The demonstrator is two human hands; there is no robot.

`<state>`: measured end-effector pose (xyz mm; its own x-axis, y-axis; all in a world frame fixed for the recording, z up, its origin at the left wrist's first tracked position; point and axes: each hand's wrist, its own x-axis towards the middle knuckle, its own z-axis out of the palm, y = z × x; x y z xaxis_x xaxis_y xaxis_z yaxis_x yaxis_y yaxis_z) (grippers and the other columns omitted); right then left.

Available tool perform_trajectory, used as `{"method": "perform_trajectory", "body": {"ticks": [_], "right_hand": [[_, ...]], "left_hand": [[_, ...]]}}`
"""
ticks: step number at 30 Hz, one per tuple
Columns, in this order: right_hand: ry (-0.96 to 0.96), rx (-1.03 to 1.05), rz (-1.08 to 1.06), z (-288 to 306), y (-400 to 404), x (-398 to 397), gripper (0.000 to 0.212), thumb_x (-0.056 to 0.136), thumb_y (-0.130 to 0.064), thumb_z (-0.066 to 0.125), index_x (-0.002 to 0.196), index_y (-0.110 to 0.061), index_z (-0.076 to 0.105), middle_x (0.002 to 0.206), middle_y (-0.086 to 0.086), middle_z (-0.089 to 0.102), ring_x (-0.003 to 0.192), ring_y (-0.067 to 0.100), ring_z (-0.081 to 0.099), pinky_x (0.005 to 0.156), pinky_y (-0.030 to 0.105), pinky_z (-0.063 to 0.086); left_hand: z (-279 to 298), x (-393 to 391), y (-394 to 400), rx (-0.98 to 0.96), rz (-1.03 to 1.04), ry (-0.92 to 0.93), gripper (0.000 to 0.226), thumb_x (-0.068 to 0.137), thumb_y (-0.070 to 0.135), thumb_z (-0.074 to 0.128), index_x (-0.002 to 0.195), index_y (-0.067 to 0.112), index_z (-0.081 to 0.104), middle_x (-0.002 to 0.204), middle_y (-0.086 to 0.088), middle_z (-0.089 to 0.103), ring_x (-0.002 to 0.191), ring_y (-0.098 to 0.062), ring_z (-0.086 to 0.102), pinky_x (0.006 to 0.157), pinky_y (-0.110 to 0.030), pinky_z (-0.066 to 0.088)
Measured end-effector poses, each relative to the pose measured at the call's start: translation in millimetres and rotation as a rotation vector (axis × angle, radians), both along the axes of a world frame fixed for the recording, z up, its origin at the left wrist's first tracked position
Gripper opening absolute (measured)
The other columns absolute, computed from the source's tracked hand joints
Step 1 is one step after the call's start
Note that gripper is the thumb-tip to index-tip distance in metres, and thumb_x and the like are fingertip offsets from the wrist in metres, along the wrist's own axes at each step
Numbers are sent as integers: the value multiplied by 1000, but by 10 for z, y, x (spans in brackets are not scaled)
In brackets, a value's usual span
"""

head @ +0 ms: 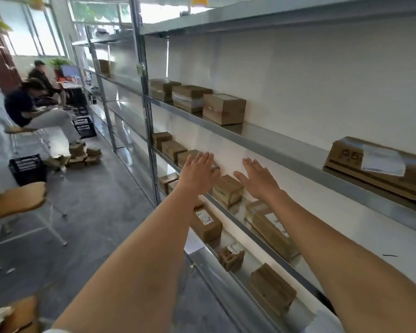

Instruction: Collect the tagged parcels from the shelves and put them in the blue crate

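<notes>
A small brown cardboard parcel [227, 189] sits on the middle metal shelf [262, 239]. My left hand [198, 173] reaches out flat just left of it, fingers straight, holding nothing. My right hand [258, 177] is stretched out flat just right of it, also empty. Neither hand plainly touches the parcel. A long parcel with a white label [270, 228] lies on the same shelf nearer me. One shelf down stand a labelled parcel [205, 223] and a small labelled box [231, 257]. No blue crate is in view.
Several brown boxes [223, 108] stand on the upper shelf [274, 143], with a long labelled box [380, 167] at right. Two people sit at left near black crates [28, 169] and a pile of boxes [81, 156] on the floor. A wooden stool [17, 197] stands near left.
</notes>
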<state>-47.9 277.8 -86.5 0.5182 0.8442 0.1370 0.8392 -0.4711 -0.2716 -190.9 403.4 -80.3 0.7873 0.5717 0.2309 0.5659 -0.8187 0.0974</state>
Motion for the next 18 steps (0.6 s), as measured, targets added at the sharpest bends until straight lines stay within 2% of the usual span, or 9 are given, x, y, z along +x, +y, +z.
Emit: {"method": "perform_trajectory", "body": {"ticks": [7,12,18], "right_hand": [[-9,101,34,105,1042,143,64,103,-47,33,155,-14,17,164,4,14,151,21,10,122,45,14],[-21,218,5,244,1672,315,63,103,-44,36,155,-14,18,163,5,16,151,21,14,121,40,17],[-20,439,-164,558,2232,870,63,103,-42,37,154,-9,21,162,10,20,148,26,23,119,41,23]], "left_hand": [[74,7,867,2,67,-8,64,101,45,21,155,14,5,162,-2,4,149,-17,-2,122,-41,-2],[79,155,1575,22,35,-22,64,101,45,23,154,14,6,162,-2,6,149,-17,-1,122,-40,-2],[173,619,2267,-83,-23,-118,63,102,45,21,154,14,5,162,-3,4,149,-18,-3,121,-38,-3]]}}
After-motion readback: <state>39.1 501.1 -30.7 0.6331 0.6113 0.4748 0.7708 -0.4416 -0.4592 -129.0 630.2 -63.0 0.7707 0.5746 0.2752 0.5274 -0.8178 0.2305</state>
